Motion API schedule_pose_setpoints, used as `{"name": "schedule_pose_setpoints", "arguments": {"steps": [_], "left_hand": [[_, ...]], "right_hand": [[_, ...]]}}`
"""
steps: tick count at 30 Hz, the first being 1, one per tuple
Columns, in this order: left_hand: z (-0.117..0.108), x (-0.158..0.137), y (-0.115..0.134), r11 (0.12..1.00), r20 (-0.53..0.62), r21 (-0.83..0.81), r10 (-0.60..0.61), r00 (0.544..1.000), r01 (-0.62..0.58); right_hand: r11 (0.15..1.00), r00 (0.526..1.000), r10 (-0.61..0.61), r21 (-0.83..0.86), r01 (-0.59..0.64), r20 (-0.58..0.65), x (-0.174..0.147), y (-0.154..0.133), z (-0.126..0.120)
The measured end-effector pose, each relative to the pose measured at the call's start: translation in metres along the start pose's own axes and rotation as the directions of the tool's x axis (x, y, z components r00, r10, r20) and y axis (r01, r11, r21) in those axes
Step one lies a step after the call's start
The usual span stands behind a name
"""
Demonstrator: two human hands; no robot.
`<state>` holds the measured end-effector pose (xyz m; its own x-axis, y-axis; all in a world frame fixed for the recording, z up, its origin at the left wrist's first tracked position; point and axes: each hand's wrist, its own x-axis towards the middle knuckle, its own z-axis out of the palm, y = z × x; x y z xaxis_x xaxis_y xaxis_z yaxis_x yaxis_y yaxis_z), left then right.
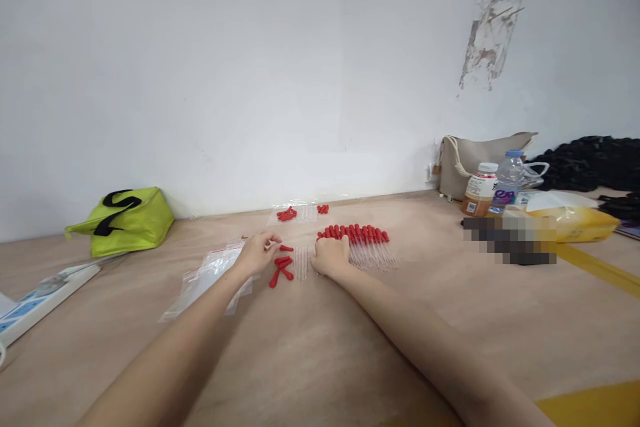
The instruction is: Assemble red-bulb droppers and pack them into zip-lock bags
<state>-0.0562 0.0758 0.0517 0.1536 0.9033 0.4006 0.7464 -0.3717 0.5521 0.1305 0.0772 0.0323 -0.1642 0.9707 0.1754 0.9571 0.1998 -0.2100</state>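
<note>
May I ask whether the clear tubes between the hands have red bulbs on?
No: the clear tubes show bare ends; loose red bulbs lie nearby.

Small red teardrop-shaped bulbs [357, 233] look smooth and rubbery, the thin clear tubes [301, 263] glassy, the flat transparent bags [204, 277] glossy plastic, the broad tan tabletop [280, 360] matt.

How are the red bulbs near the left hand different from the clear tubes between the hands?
The red bulbs are bright red; the clear tubes are see-through. The bulbs have a fat end; the tubes are thin. The bulbs point different ways; the tubes lie side by side. Both rest on the table.
</note>
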Motion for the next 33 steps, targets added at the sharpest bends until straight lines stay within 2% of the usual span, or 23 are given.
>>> {"name": "schedule_pose_setpoints", "arguments": {"steps": [3,7,10,14,17,19,22,25,29,33], "left_hand": [[0.004,0.027,-0.016,0.999,0.106,-0.021,-0.028,0.994,0.031],[0.018,0.038,-0.029,0.995,0.206,-0.043,-0.082,0.975,0.093],[0.023,0.037,-0.034,0.990,0.199,-0.070,-0.103,0.975,0.119],[0.017,0.034,-0.027,0.987,0.090,-0.125,-0.089,0.992,0.100],[0.014,0.016,-0.013,0.983,-0.012,-0.176,-0.056,0.998,0.053],[0.018,-0.007,0.000,0.978,-0.037,-0.206,-0.037,0.999,0.028],[0.033,-0.051,0.022,0.968,0.021,-0.250,0.016,1.000,-0.010],[0.047,-0.084,0.042,0.959,0.124,-0.273,0.111,0.986,-0.073],[0.055,-0.095,0.055,0.971,0.159,-0.233,0.100,0.982,-0.061],[0.056,-0.093,0.057,0.957,0.163,-0.288,0.078,0.984,-0.029]], "right_hand": [[0.999,0.998,0.035,0.003,-0.035,0.049,0.005,-0.008,-0.002],[0.998,0.993,0.059,0.011,-0.061,0.104,0.010,-0.018,-0.003],[0.998,0.991,0.058,0.020,-0.060,0.120,0.012,-0.023,-0.005],[0.999,0.994,0.023,0.042,-0.028,0.110,0.006,-0.017,-0.014],[0.998,0.998,-0.021,0.061,0.017,0.062,-0.012,0.004,-0.023],[0.996,0.999,-0.040,0.074,0.040,0.008,-0.029,0.025,-0.024],[0.967,0.981,-0.154,0.187,0.175,-0.121,-0.058,0.057,-0.015],[0.867,0.929,-0.285,0.349,0.354,-0.236,-0.081,0.078,0.000],[0.767,0.850,-0.365,0.395,0.506,-0.380,-0.095,0.083,0.008],[0.735,0.821,-0.435,0.381,0.561,-0.370,-0.099,0.079,0.002]]}}
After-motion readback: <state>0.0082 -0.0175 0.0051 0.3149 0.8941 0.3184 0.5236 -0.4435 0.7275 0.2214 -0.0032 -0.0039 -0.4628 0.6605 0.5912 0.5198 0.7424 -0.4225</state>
